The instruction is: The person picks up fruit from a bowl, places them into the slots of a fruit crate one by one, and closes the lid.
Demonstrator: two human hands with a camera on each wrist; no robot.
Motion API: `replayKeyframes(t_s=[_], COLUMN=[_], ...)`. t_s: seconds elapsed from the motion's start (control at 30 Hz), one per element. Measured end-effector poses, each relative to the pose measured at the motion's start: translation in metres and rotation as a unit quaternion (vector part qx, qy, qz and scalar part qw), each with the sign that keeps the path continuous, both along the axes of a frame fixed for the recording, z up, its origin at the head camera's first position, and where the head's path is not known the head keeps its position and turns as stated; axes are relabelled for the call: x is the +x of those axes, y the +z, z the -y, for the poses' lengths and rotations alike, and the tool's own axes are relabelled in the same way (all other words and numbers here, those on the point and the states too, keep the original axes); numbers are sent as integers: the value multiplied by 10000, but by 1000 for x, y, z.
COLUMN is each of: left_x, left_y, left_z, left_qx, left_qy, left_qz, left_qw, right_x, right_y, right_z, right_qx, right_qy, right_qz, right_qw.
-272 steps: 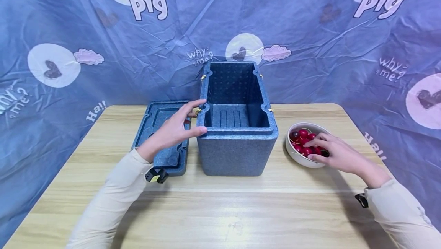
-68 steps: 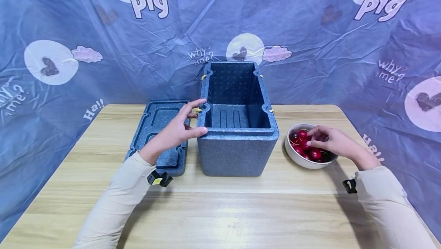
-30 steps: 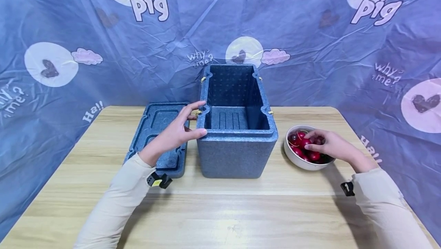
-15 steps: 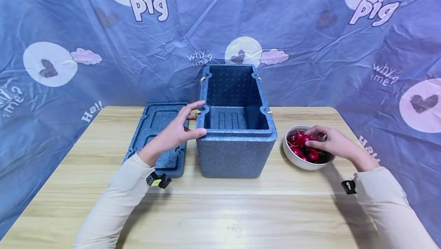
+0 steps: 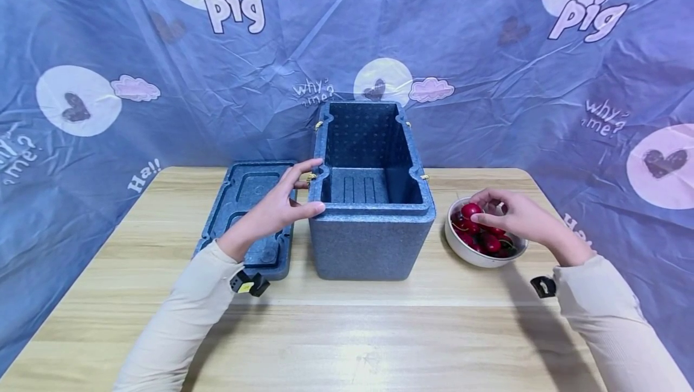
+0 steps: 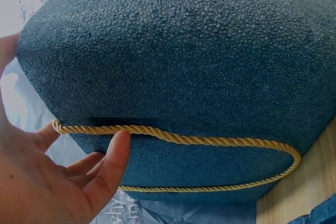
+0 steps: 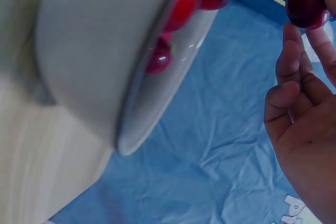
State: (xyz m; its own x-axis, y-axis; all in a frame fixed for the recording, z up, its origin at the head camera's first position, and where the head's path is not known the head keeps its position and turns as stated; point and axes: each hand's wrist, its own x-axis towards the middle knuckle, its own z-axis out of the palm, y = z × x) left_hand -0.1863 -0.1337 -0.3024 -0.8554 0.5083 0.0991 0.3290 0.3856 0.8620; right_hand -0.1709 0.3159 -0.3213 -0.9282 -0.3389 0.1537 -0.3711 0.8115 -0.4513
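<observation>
Between thumb and fingertips my right hand (image 5: 523, 217) pinches a dark red cherry (image 5: 470, 211), just above the bowl. That white bowl (image 5: 477, 258) holds several more cherries (image 5: 490, 243), some with stems. In the right wrist view the pinched cherry (image 7: 307, 3) is apart from the bowl's rim. My left hand (image 5: 271, 205) rests against the grey-blue foam box (image 5: 374, 250), its thumb at the near left corner and its index finger along the left rim. From the left wrist, spread fingers touch the box's side by a gold rope handle (image 6: 220, 141). No cherries show on the visible box floor.
Left of the box the foam lid (image 5: 257, 184) lies flat, partly hidden by my left forearm. All stand on a light wooden table (image 5: 347, 344). A blue printed cloth (image 5: 260, 91) hangs behind and at the sides.
My right hand has risen out of the cherries and shifted slightly left, now lifting one cherry. Earlier its fingers were among the fruit. The left hand keeps its place on the box.
</observation>
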Motion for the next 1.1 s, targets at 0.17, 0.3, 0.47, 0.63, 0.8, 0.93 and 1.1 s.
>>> replayKeyframes(t_s=[0.17,0.3,0.47,0.63,0.8,0.93,1.1], left_x=[0,0,0,0,0,0,0], left_y=[0,1,1,1,1,0,0], left_z=[0,0,-1,0,0,0,1], left_qx=[3,13,9,17,31,41,15], left_qy=[0,6,2,4,7,-3,20], left_qz=[5,26,39,65,43,-6,-39], left_qw=[10000,10000,10000,10000,10000,10000,10000], right_x=[-2,-5,-6,-9,-13,-16,-21], right_y=[9,19,36,48,59,70,85], right_z=[10,16,25,36,48,56,66], right_qx=[-256,-396,-211,-93,-200,-534,-821], right_qy=[297,616,432,379,411,197,87], right_qz=[-276,-565,-758,-788,-796,-704,-724], right_qw=[9988,9957,9960,9961,9958,9959,9940])
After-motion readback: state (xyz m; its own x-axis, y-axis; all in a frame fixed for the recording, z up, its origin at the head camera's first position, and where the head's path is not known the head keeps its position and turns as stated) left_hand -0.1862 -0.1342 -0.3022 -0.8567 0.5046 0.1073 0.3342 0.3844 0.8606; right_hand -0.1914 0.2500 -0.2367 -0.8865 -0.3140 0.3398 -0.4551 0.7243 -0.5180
